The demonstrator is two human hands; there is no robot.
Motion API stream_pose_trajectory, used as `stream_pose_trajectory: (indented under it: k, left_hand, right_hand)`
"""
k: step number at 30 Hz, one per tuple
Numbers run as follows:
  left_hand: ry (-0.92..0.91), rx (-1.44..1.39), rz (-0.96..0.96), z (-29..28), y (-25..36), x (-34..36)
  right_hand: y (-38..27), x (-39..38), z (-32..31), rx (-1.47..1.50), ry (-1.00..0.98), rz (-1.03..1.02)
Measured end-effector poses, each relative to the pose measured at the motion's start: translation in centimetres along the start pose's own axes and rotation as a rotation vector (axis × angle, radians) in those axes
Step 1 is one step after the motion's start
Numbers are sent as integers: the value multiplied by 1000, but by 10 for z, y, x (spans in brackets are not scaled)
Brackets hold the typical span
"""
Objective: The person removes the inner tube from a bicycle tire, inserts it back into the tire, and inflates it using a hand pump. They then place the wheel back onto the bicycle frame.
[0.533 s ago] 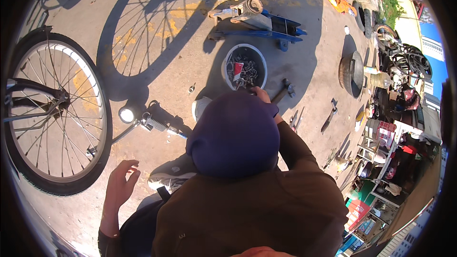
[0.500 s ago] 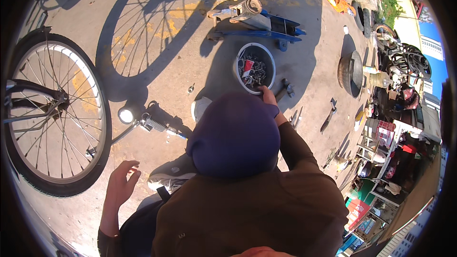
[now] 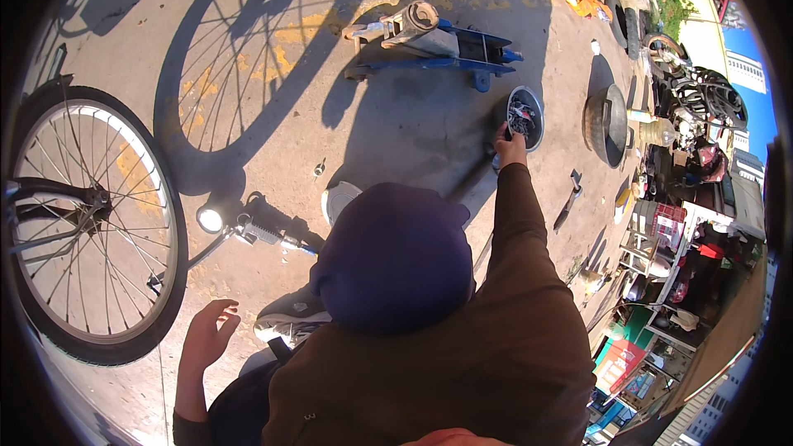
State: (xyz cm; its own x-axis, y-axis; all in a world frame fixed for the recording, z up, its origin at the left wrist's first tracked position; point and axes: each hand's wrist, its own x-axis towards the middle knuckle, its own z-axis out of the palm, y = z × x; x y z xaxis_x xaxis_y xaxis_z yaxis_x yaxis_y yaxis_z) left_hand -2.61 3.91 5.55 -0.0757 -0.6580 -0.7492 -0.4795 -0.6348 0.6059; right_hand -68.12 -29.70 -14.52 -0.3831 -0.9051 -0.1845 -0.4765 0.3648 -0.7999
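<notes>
At the upper right my right hand [image 3: 510,147] is closed on the near rim of a round metal bowl [image 3: 538,136]. Small metal parts [image 3: 520,116] fill the bowl, with something red and white among them. My left hand [image 3: 211,332] hangs low on the left, empty, with its fingers loosely bent and the thumb apart. A bicycle wheel [image 3: 175,281] stands nearest to it. A purple rounded form [image 3: 392,260] in front of my brown top covers part of the ground. The hammer by the bowl is mostly hidden by my right hand.
A blue floor jack [image 3: 438,54] lies ahead. A lamp-like part with a spring [image 3: 256,231] lies beside the wheel. Farther right are a second hammer [image 3: 568,201] and a dark round basin [image 3: 611,126]. A cluttered shelf [image 3: 661,322] lines the right side.
My right hand has moved the metal bowl to the right, away from the front of the jack, and my right arm is straighter. The left hand has hardly moved.
</notes>
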Motion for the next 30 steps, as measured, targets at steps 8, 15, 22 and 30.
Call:
stream_pose_trajectory:
  k: [8, 15, 22, 30]
  left_hand:
    - [55, -3, 21, -3, -1, 2]
    - [145, 171, 141, -13, 6, -14]
    - [340, 357, 178, -10, 50, -98]
    - [141, 684, 125, 25, 13, -149]
  right_hand:
    - [-42, 57, 23, 977, 18, 647]
    - [-177, -177, 230, -1, -1309, 98]
    - [-186, -353, 322, -751, -1982, -1126]
    - [-162, -285, 319, -1007, -1296, -1258]
